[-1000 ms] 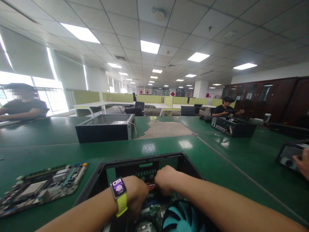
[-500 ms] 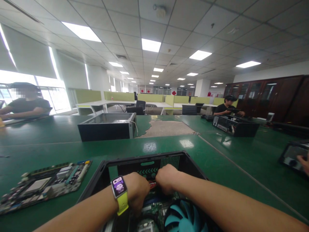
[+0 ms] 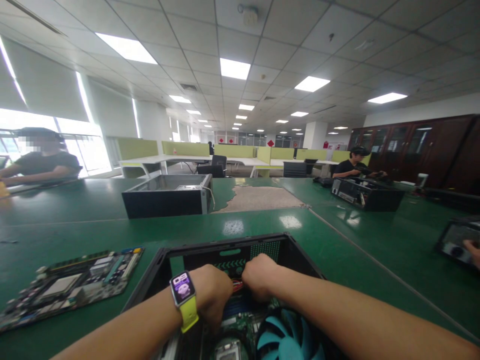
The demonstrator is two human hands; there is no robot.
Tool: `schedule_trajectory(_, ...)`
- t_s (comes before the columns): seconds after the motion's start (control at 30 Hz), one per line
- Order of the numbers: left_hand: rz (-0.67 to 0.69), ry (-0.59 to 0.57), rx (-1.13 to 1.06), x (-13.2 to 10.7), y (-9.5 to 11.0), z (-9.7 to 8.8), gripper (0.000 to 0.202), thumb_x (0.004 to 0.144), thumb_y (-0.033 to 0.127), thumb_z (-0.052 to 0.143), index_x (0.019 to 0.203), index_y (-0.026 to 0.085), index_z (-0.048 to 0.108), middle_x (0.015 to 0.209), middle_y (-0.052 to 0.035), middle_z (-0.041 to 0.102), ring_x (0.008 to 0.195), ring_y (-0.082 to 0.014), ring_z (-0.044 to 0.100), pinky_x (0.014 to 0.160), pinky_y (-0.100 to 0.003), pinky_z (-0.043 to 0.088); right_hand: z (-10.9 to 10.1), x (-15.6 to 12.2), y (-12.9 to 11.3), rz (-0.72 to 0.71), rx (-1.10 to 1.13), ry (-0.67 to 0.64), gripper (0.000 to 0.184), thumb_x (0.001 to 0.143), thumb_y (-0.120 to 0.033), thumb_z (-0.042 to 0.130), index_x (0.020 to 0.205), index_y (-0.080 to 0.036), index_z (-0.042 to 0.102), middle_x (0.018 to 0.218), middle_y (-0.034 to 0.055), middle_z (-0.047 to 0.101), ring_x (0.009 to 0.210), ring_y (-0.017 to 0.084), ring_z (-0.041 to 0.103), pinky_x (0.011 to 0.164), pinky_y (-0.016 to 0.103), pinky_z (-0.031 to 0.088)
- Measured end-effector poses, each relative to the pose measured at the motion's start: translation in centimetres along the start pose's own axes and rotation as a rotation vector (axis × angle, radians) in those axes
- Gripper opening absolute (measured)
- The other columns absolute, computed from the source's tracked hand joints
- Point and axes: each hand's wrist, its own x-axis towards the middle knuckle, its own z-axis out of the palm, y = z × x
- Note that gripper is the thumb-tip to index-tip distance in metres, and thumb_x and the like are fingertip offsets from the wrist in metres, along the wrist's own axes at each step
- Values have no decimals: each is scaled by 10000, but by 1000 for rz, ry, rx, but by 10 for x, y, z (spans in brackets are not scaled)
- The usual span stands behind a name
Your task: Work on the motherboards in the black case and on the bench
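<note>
Both my hands reach down into an open black computer case point(image 3: 296, 247) in front of me. My left hand point(image 3: 213, 295), with a yellow-strapped smartwatch point(image 3: 182, 290) on its wrist, is curled with its fingers hidden inside the case. My right hand point(image 3: 258, 275) is a closed fist next to it. Between the two hands show red wires point(image 3: 237, 286); I cannot make out exactly what each hand grips. Below them lie a green motherboard point(image 3: 240, 325) and a blue cooler fan point(image 3: 285, 337).
A loose motherboard point(image 3: 71, 285) lies on the green table point(image 3: 337, 260) at my left. Another open case point(image 3: 168, 197) stands farther back. A seated person point(image 3: 37, 160) is at far left, another point(image 3: 354, 167) works on a case at back right, and someone's hand point(image 3: 473, 250) holds a device at the right edge.
Both hands stay in place inside the case; only the view has shifted slightly.
</note>
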Motion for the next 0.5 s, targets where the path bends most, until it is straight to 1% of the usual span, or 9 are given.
schedule_trajectory(0.07,-27,-79,32,2,0,0,437,476,354,779,879,183,758,827,-129,745,741,-296,696,685,-345,555,0,0,0,-3,-4,-5,296,595,-235,716,884,-174,714,895,143,726,870,273,691,732,353,545)
schedule_trajectory(0.2,-60,-77,-7,3,4,-3,419,469,335,783,869,213,759,817,-103,748,743,-275,700,680,-314,552,1,0,-2,-7,-11,-9,280,614,-241,709,886,-174,715,912,144,724,883,270,689,738,345,542)
schedule_trajectory(0.37,-65,-160,31,2,6,-4,578,463,332,796,1017,184,727,936,-141,739,812,-312,699,722,-357,557,1,-1,-3,-12,-16,0,270,637,-249,699,894,-168,715,917,148,722,872,270,690,729,347,543)
schedule_trajectory(0.4,-56,-161,28,3,6,-2,571,465,337,796,1011,184,729,928,-139,741,806,-309,700,722,-355,557,1,-1,-3,-12,-16,3,268,639,-248,698,893,-167,715,913,147,723,871,270,690,728,347,543)
schedule_trajectory(0.47,-41,-129,15,8,3,4,501,459,350,799,932,191,750,854,-123,749,752,-289,703,700,-339,558,0,-1,-3,-11,-15,12,260,637,-243,700,886,-166,716,900,143,725,869,267,691,730,343,543)
schedule_trajectory(0.5,-21,-73,-8,10,2,8,454,447,359,803,866,190,761,791,-118,748,705,-283,701,675,-334,559,0,-2,-3,-10,-13,18,255,636,-242,702,879,-167,716,892,141,726,865,265,691,729,341,543)
